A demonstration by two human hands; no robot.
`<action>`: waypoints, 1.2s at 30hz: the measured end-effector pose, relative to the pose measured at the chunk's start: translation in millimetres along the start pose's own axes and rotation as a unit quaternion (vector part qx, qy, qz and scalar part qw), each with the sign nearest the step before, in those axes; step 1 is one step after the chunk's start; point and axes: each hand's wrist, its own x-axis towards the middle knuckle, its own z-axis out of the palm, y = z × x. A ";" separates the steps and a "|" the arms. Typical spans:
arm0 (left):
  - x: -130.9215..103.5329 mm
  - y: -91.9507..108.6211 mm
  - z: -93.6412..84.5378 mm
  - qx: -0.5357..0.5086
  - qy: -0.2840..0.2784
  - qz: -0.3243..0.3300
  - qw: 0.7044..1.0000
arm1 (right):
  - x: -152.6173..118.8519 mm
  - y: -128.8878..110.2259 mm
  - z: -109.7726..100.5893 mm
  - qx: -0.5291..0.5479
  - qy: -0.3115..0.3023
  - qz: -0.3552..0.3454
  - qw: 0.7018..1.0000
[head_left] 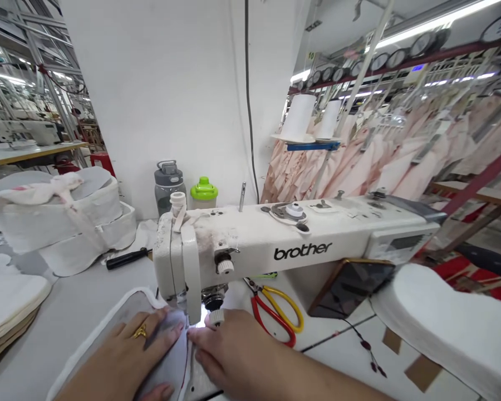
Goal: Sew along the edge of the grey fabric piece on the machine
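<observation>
Wall behind lidded bottles; left hand splayed on fabric, right hand's grip unclear.

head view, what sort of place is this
Most likely a garment factory or sewing workshop: a brother sewing machine stands in front, white thread cones sit behind it, and pale pink garments hang at the right.

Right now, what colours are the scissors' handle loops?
A red loop and a yellow loop, in the head view.
</observation>
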 end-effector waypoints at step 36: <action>-23.2 -14.1 24.4 -0.053 0.045 -0.067 0.995 | -4.0 6.5 -5.9 0.021 -0.004 -0.065 0.998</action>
